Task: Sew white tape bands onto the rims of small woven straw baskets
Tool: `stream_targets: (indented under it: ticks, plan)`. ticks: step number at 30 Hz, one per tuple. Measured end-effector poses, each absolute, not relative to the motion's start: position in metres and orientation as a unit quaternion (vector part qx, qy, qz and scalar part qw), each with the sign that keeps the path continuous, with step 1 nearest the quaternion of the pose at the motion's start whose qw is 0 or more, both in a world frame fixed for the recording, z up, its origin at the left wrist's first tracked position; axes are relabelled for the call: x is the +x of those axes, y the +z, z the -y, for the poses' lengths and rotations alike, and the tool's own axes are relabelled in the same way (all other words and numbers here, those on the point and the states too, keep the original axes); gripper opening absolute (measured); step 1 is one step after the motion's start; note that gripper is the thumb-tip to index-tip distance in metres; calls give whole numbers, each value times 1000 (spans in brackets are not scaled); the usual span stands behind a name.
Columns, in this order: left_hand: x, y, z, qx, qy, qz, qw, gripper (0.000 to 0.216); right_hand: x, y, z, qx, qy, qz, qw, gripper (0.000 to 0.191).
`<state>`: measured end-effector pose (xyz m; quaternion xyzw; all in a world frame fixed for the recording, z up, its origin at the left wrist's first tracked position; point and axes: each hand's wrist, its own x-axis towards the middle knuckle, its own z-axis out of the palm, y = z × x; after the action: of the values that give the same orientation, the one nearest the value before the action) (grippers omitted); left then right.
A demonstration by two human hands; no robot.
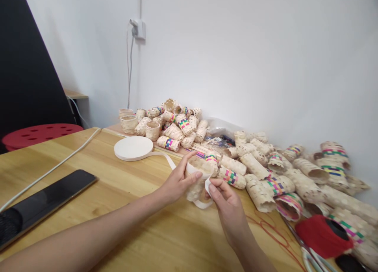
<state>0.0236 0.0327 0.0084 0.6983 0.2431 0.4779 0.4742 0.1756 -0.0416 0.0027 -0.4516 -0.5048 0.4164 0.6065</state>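
Observation:
My left hand (178, 181) grips a small woven basket cup (197, 177) just above the wooden table (124, 209). My right hand (227, 207) pinches a white tape strip (203, 204) that loops under the cup. That strip runs back across the table to a flat white tape roll (133, 148). Both hands meet at the cup, near the middle of the table.
A heap of woven cups with coloured bands (265, 173) covers the table's back and right side along the wall. A red thread spool (323, 234) lies at the right front. A dark phone (44, 203), a white cable (53, 167) and a red stool (41, 133) are to the left.

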Motion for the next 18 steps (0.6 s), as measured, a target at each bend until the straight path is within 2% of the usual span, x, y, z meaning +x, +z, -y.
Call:
stream_targets:
  ticks: [10,18]
  plan:
    - [26,9,-29,708,497,-283,414,64,170,9,47,-478,393,524,584,33]
    - [27,13,-26,706,496,-299,408,62,169,8,46,-471,398,522,589,31]
